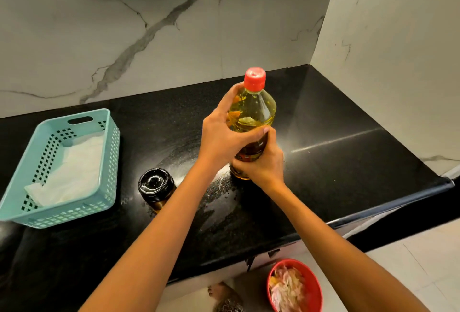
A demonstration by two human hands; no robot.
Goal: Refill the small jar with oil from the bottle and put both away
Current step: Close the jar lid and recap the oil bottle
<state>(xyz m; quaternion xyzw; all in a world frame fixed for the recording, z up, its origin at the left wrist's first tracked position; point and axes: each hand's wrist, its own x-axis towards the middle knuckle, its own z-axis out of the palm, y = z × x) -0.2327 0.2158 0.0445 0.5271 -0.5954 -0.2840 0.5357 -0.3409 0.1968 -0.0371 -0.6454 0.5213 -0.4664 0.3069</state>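
Both hands are on the oil bottle (254,109) from where I watch. My left hand (224,134) wraps the bottle's upper body just below the shoulder, thumb lying across the front. My right hand (263,164) clamps the lower part, fingers curled round the label area. The bottle stands roughly upright over the middle of the black countertop (336,162), its red cap (254,78) on and yellow oil filling it to the shoulder. I cannot tell whether its base rests on the stone or sits just above it.

The small jar (159,203) stands on the counter to the left of the bottle and nearer to me, apart from both hands, with its black lid (153,182) on. Further left lies a teal plastic basket (109,162) with a white paper liner (74,169) in its bottom. The counter around the bottle and jar shows smeared, shiny patches.

Behind the counter rises a white marble wall (149,37) with grey veins. Down on the floor near the counter edge sits a red bowl (315,284) holding pale vegetable scraps, with a bare foot (219,290) beside it.
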